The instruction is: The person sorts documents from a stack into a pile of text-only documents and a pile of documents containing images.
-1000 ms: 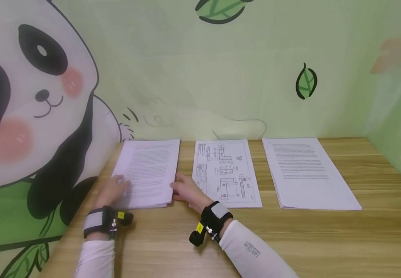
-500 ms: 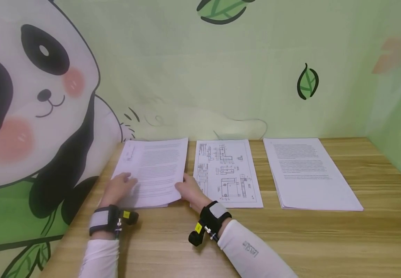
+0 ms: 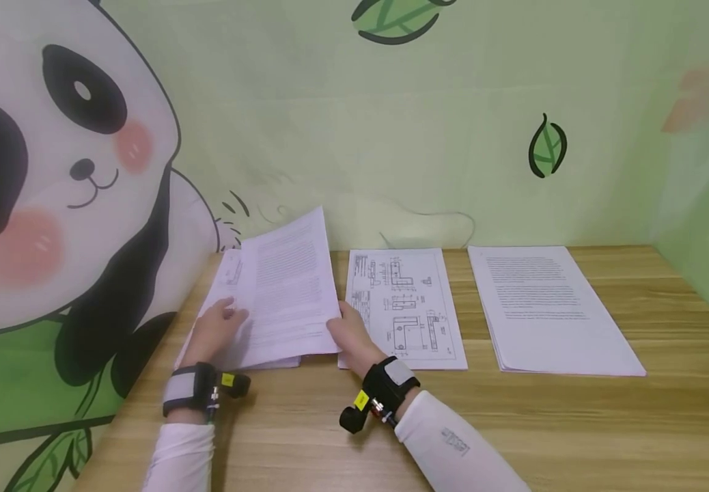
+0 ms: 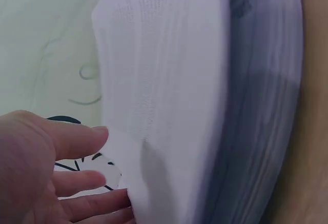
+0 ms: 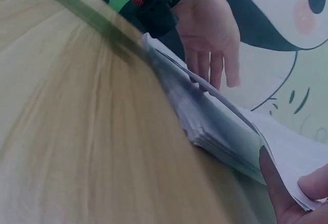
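A few printed sheets (image 3: 289,290) are lifted at a tilt off the left paper stack (image 3: 224,270), their far right corner highest. My right hand (image 3: 356,336) pinches their right edge, thumb on top and fingers underneath, as the right wrist view also shows. At the sheets' left side is my left hand (image 3: 214,331), its thumb and fingers apart. In the left wrist view its lower fingertips meet the edge of the raised sheets (image 4: 164,80). Part of a drawing shows on the uncovered strip of the stack below, whose layered edge (image 5: 197,134) appears in the right wrist view.
Right of my right hand lies a technical drawing (image 3: 410,307), partly behind that hand. Farther right is another stack of printed text pages (image 3: 551,321). All rest on a wooden table (image 3: 514,424) against a wall (image 3: 428,157) decorated with a panda and leaves.
The top sheets have come away from the left stack, shifted right and tilted up in my right hand. My left hand has moved slightly right along with them.
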Demonstrator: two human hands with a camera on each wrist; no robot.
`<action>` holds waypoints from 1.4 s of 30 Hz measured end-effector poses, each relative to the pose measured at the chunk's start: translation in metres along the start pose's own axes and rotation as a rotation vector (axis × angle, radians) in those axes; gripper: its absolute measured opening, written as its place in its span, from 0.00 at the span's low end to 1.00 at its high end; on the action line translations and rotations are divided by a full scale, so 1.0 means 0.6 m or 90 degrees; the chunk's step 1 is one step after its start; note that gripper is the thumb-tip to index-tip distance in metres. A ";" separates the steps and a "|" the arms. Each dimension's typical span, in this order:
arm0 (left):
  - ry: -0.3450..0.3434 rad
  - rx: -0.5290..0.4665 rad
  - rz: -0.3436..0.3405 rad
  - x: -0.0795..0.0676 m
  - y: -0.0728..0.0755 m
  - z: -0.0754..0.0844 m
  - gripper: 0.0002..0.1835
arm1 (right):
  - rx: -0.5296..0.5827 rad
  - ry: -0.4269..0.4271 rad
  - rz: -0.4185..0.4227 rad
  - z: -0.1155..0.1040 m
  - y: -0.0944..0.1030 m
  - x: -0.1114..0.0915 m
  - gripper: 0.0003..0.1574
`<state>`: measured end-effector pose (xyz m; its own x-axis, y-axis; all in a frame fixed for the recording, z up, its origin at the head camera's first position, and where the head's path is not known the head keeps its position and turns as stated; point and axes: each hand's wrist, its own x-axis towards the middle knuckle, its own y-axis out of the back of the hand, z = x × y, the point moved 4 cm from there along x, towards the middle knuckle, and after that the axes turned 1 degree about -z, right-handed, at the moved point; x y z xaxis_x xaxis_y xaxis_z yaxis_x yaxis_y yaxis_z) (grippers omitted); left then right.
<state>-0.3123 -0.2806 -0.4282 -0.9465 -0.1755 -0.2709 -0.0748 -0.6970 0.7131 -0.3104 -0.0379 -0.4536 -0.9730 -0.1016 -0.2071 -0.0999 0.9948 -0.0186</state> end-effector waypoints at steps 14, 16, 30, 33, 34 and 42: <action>0.004 -0.262 -0.005 -0.013 -0.007 0.040 0.40 | 0.055 0.013 -0.054 -0.030 0.068 -0.029 0.31; -0.035 -0.278 -0.020 -0.018 -0.014 0.052 0.38 | 0.050 0.024 -0.053 -0.033 0.079 -0.034 0.29; -0.182 -0.340 -0.019 -0.066 -0.101 0.166 0.27 | -0.029 0.018 -0.018 -0.067 0.206 -0.065 0.28; -0.248 -0.368 -0.041 -0.086 -0.119 0.194 0.29 | -0.041 0.024 -0.019 -0.071 0.238 -0.072 0.28; -0.270 -0.382 -0.048 -0.091 -0.125 0.202 0.30 | -0.042 0.025 -0.021 -0.074 0.247 -0.074 0.28; -0.315 -0.416 -0.073 -0.106 -0.163 0.255 0.30 | -0.071 0.040 -0.046 -0.096 0.316 -0.095 0.28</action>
<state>-0.2926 -0.0949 -0.3818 -0.9842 0.1414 0.1062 -0.1263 -0.9824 0.1375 -0.2860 0.1562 -0.3888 -0.9731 -0.1769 -0.1477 -0.1898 0.9787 0.0786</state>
